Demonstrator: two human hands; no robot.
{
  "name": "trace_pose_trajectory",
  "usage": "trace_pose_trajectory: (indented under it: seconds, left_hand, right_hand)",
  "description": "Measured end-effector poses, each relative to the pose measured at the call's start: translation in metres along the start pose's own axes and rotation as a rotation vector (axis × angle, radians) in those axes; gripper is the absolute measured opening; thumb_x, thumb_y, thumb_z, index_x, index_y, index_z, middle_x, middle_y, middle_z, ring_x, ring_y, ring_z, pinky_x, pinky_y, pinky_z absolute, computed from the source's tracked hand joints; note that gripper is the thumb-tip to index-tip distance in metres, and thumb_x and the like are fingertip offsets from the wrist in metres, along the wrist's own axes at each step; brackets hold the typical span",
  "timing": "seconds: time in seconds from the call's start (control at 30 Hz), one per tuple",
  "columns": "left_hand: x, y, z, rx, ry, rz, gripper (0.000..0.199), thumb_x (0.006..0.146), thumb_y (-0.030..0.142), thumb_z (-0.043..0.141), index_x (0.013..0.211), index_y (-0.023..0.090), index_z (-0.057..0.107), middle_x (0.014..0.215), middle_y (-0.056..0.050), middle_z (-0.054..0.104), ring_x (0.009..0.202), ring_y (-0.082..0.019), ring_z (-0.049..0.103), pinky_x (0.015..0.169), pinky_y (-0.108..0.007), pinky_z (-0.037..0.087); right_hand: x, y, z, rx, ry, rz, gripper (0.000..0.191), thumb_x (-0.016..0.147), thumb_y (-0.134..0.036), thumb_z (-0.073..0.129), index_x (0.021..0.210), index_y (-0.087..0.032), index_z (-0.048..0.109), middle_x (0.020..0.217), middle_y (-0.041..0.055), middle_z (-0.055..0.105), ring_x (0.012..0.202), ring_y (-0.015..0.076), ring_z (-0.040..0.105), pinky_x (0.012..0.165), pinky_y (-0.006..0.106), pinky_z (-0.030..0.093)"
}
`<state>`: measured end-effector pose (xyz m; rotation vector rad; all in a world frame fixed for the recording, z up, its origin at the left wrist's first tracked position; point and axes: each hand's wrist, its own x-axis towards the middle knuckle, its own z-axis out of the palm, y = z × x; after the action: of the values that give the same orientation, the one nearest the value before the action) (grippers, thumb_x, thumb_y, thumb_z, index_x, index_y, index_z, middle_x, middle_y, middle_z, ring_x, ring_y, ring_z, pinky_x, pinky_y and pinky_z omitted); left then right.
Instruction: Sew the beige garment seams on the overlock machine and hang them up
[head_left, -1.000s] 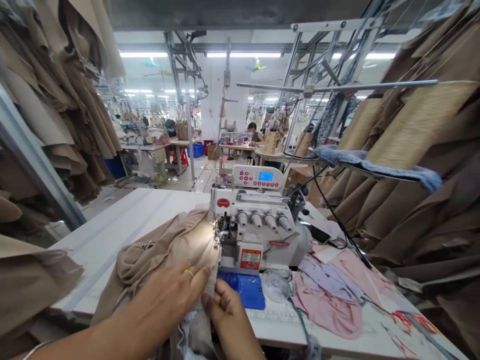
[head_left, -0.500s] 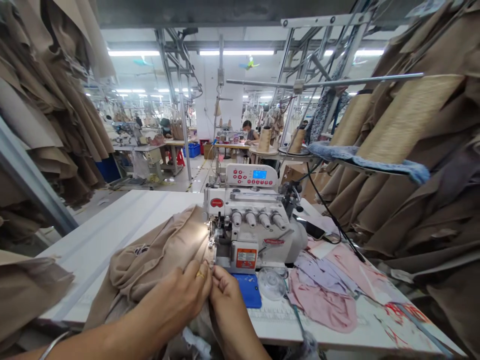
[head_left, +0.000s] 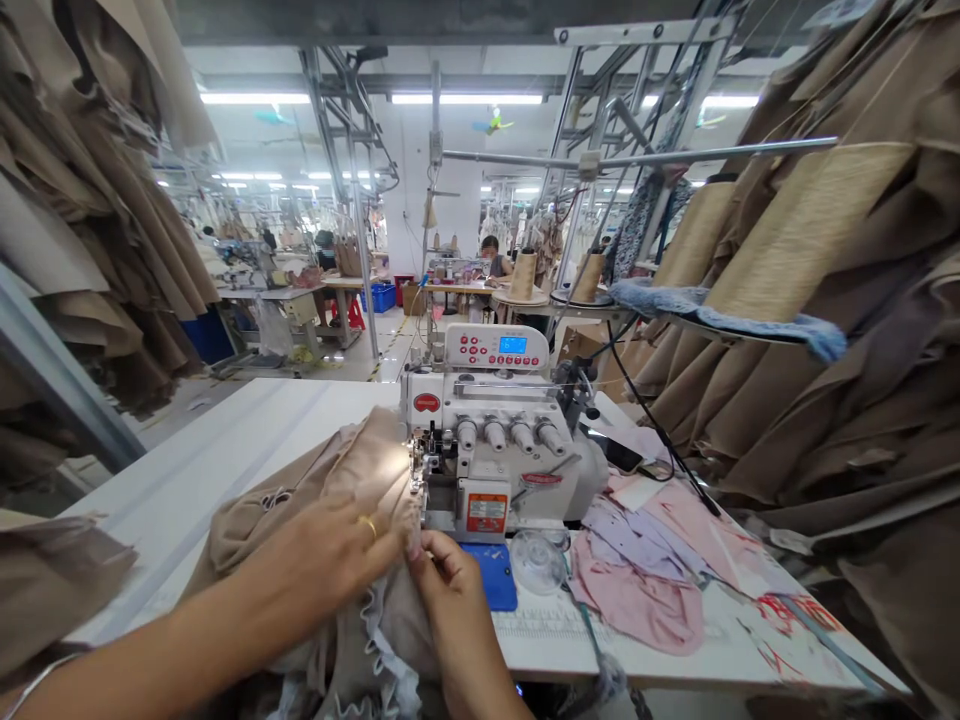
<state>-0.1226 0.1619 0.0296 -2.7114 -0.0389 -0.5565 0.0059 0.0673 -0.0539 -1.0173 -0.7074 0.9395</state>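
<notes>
A: Left hand (head_left: 337,550): laid over the tan cloth (head_left: 337,475), fingers together; thumb hidden, so we cannot tell whether it grips. Right hand (head_left: 450,580): thumb and finger pinching the cloth's edge.

B: The cloth's place, for our list?

A: Left part of the counter (head_left: 184,485), against the left end of the sewing machine (head_left: 525,480), running down to the near edge.

B: Changes we note?

A: Left hand slightly farther left than half a second ago; more white frilled trim (head_left: 390,660) showing below. We judge this as smoothing, the edge kept in line.
</notes>
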Motion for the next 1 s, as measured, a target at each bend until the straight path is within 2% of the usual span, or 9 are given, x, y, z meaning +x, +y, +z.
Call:
trace_pose_trajectory:
  seconds: [0.1, 0.17, 0.23, 0.33, 0.4, 0.57, 0.7, 0.8, 1.0]
  left_hand:
    - [-0.004, 0.015, 0.011, 0.011, 0.079, 0.096, 0.016, 0.095, 0.010, 0.047, 0.091, 0.017, 0.061, 0.081, -0.004, 0.065, 0.073, -0.019, 0.055, 0.070, -0.033, 0.038]
    - [-0.005, 0.021, 0.013, 0.021, 0.092, 0.063, 0.017, 0.096, 0.013, 0.045, 0.092, 0.017, 0.062, 0.094, -0.006, 0.067, 0.085, -0.021, 0.056, 0.081, -0.035, 0.040]
    - [-0.005, 0.018, 0.007, -0.021, 0.081, 0.022, 0.023, 0.099, 0.013, 0.040, 0.092, 0.018, 0.061, 0.095, -0.005, 0.067, 0.088, -0.021, 0.056, 0.086, -0.035, 0.039]
    - [-0.001, 0.009, -0.008, -0.112, 0.093, -0.046, 0.032, 0.102, 0.012, 0.031, 0.089, 0.018, 0.059, 0.077, -0.002, 0.060, 0.072, -0.019, 0.051, 0.077, -0.034, 0.037]
    - [0.000, 0.007, -0.013, -0.147, 0.107, -0.049, 0.032, 0.103, 0.013, 0.030, 0.090, 0.017, 0.060, 0.077, -0.002, 0.058, 0.070, -0.019, 0.050, 0.074, -0.035, 0.036]
    - [-0.002, 0.023, 0.002, -0.001, 0.147, 0.073, 0.036, 0.102, 0.012, 0.030, 0.091, 0.016, 0.064, 0.078, -0.003, 0.061, 0.073, -0.019, 0.051, 0.082, -0.038, 0.037]
    - [-0.003, 0.028, 0.008, -0.015, 0.156, 0.009, 0.036, 0.103, 0.012, 0.029, 0.100, 0.015, 0.065, 0.085, -0.004, 0.063, 0.078, -0.020, 0.054, 0.085, -0.039, 0.037]
    - [-0.005, 0.026, 0.006, -0.008, 0.142, 0.050, 0.036, 0.103, 0.012, 0.030, 0.098, 0.015, 0.065, 0.085, -0.005, 0.063, 0.077, -0.019, 0.054, 0.085, -0.040, 0.037]
    - [-0.010, 0.025, 0.006, -0.079, 0.201, 0.046, 0.033, 0.101, 0.010, 0.032, 0.106, 0.010, 0.065, 0.089, -0.007, 0.065, 0.082, -0.020, 0.058, 0.088, -0.041, 0.041]
  right_hand:
    - [-0.001, -0.004, 0.000, -0.012, -0.016, -0.021, 0.027, 0.083, -0.044, 0.071, 0.089, -0.018, 0.074, 0.084, 0.0027, 0.069, 0.084, 0.0221, 0.057, 0.080, 0.029, 0.043]
    - [-0.003, -0.005, -0.001, -0.017, -0.020, -0.028, 0.029, 0.082, -0.046, 0.072, 0.092, -0.019, 0.076, 0.086, 0.0034, 0.071, 0.084, 0.0233, 0.059, 0.080, 0.030, 0.044]
    - [-0.004, -0.005, -0.004, -0.029, -0.009, -0.025, 0.031, 0.081, -0.047, 0.073, 0.093, -0.019, 0.077, 0.087, 0.0041, 0.072, 0.086, 0.0244, 0.060, 0.080, 0.030, 0.044]
    - [-0.007, -0.004, -0.008, -0.047, 0.016, -0.009, 0.033, 0.079, -0.048, 0.076, 0.092, -0.018, 0.078, 0.086, 0.0045, 0.073, 0.087, 0.0250, 0.060, 0.079, 0.030, 0.043]
    - [-0.008, -0.005, -0.009, -0.035, 0.014, 0.010, 0.033, 0.078, -0.048, 0.077, 0.092, -0.019, 0.078, 0.086, 0.0039, 0.073, 0.085, 0.0244, 0.060, 0.078, 0.030, 0.043]
    - [-0.008, -0.014, -0.006, 0.012, 0.003, 0.029, 0.031, 0.074, -0.048, 0.081, 0.088, -0.020, 0.079, 0.083, 0.0028, 0.073, 0.083, 0.0232, 0.061, 0.078, 0.029, 0.042]
    - [-0.010, -0.017, -0.005, 0.052, -0.028, 0.038, 0.024, 0.076, -0.041, 0.080, 0.089, -0.021, 0.079, 0.082, 0.0017, 0.073, 0.081, 0.0211, 0.061, 0.077, 0.027, 0.043]
    - [-0.011, -0.009, -0.006, 0.088, -0.029, 0.017, 0.018, 0.081, -0.034, 0.076, 0.092, -0.020, 0.078, 0.084, 0.0016, 0.071, 0.082, 0.0196, 0.059, 0.079, 0.027, 0.043]
    - [-0.006, 0.004, -0.005, 0.176, -0.025, 0.002, 0.028, 0.085, -0.044, 0.076, 0.080, -0.017, 0.074, 0.075, 0.0019, 0.065, 0.073, 0.0171, 0.054, 0.069, 0.025, 0.043]
